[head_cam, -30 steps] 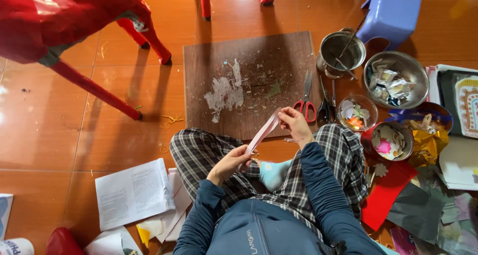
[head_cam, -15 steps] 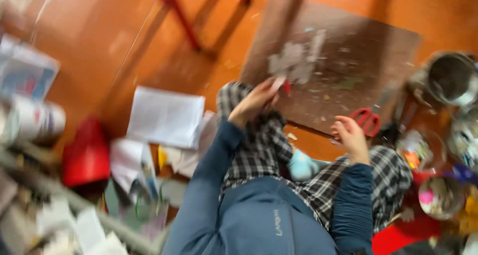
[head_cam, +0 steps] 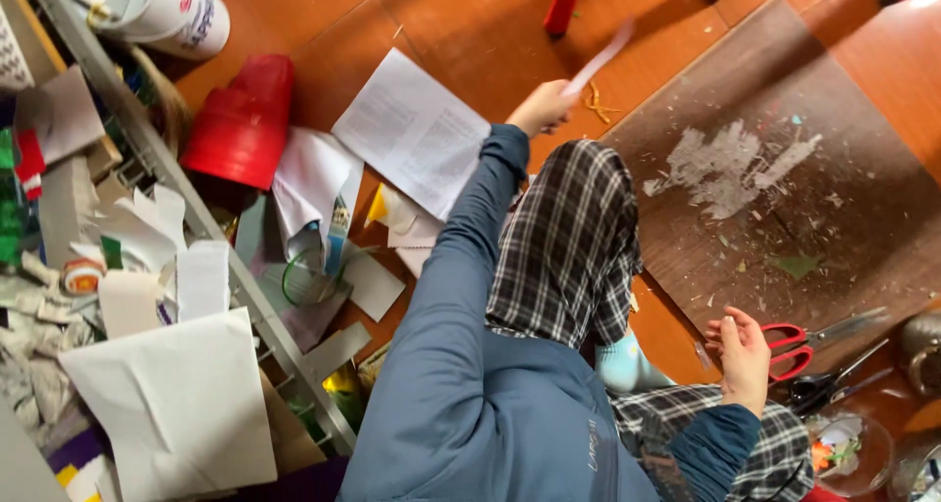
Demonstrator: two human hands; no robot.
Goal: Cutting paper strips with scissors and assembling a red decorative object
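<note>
The left hand [head_cam: 542, 107] has swung out over the floor, still pinching a paper strip [head_cam: 600, 58] (light, floppy; best held near its end); the right hand [head_cam: 742, 350] lies slack beside red scissors [head_cam: 796, 347] at the brown board's [head_cam: 784, 178] near edge.

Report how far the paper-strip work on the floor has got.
Done: the brown board carries white smears and paper scraps, so some work seems finished there. In hand: the left hand pinches a pale paper strip raised over the floor. The right hand lies open beside the red scissors, with no grip on them. Left: the strip is not on the board, and loose sheets lie around.
</note>
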